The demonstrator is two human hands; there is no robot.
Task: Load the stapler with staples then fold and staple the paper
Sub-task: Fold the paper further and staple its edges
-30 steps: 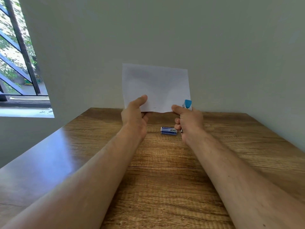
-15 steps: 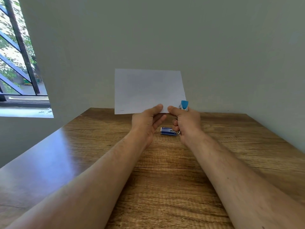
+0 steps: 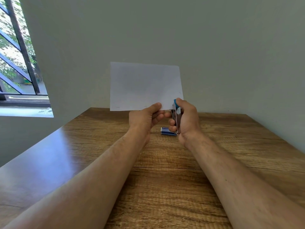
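The left hand point(image 3: 143, 119) pinches the bottom edge of the paper point(image 3: 145, 85), which stands up with its long side level. The right hand point(image 3: 187, 119) grips the stapler point(image 3: 175, 116) upright, blue tip up, at the paper's bottom right corner. A staple box point(image 3: 166, 131) lies on the bench point(image 3: 231, 146) below the fingers.

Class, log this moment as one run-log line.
left hand pinches paper | right hand grips stapler at its corner | staple box on table

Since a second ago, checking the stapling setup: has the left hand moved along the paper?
Yes. The left hand slid right along the paper toward the stapler, now nearly above the staple box.
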